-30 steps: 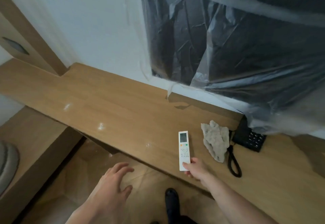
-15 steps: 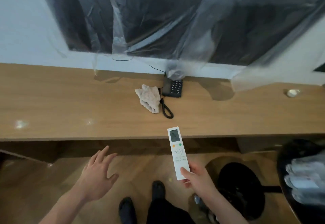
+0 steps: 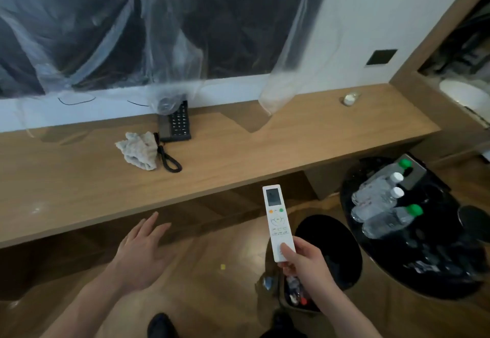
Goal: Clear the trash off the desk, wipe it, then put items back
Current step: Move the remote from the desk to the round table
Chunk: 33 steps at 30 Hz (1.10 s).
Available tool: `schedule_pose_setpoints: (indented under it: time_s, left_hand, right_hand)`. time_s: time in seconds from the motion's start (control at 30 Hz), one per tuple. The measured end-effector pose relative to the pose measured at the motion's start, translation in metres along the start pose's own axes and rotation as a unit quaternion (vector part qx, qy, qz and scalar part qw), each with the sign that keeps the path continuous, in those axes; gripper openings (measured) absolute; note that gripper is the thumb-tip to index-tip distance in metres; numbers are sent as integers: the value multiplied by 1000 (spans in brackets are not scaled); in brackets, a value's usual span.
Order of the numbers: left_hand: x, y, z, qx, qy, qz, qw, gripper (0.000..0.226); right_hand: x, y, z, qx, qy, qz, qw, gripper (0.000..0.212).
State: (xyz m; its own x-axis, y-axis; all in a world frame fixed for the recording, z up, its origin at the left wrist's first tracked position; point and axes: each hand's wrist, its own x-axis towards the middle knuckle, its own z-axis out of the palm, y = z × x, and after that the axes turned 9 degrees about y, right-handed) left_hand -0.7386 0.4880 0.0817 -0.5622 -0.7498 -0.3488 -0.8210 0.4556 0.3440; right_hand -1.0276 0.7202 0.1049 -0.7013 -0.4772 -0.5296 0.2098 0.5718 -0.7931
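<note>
1. Gripping the white air-conditioner remote [image 3: 278, 221] by its lower end, our right hand [image 3: 305, 263] has the thumb pressed on the front and the fingers curled behind; the remote is lifted clear of the desk [image 3: 238, 157], in front of its near edge and above the floor.
2. Our left hand [image 3: 140, 253] holds nothing; its fingers are spread and relaxed, below the desk edge.
3. We judge the clearing stage to be nearly over. No obvious trash is visible on the desk, and four water bottles [image 3: 381, 202] lie together on a dark round stool or side table [image 3: 424, 271] to the right, which looks like a temporary parking spot.
4. What remains on the desk: a black desk phone [image 3: 176, 123] against the back wall with its coiled cord [image 3: 169, 160] looping forward, a crumpled grey rag [image 3: 138, 149] just beside and touching the cord, and a small glass object [image 3: 350, 98] near the far right end that we cannot identify.
5. A few pale specks show near the left front of the desk, so we take the wiping to be not yet finished, or perhaps not begun; we cannot tell which.
6. Left to do, by our reading: set the remote aside, take up the rag, wipe the surface, then return the bottles and remote.
7. A bin [image 3: 297, 292] with colourful litter stands on the floor under our right wrist, which suggests the trash has gone there.
</note>
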Motion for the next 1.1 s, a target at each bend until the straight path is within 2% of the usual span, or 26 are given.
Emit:
schedule_pose_setpoints:
  time_s: [0.27,0.47,0.63,0.77,0.93,1.1]
  left_hand:
    - [-6,186,96,-36,20,-40,998,75]
    - [-41,290,127,-75,13,-27,997,74]
    - [-53,312,143,-56,16,-30,998,75]
    - [-56,319,153,-51,12,-14,999,75]
    - [-64,342,162,-45,20,-7,999,75]
    - [-65,373,158,-33,36,-8,999,75]
  right_hand:
    - [78,79,-182,-66,-46,21,997,27]
    - [87,121,-290,-62,-39,83,994,28]
    - [73,120,-339,-63,-22,58,996,28]
    - [58,88,-375,-78,-16,-5,997,28]
    - [79,38,-438,-91,36,-68,993,24]
    - [131,9,-477,-121,57,-52,990,26]
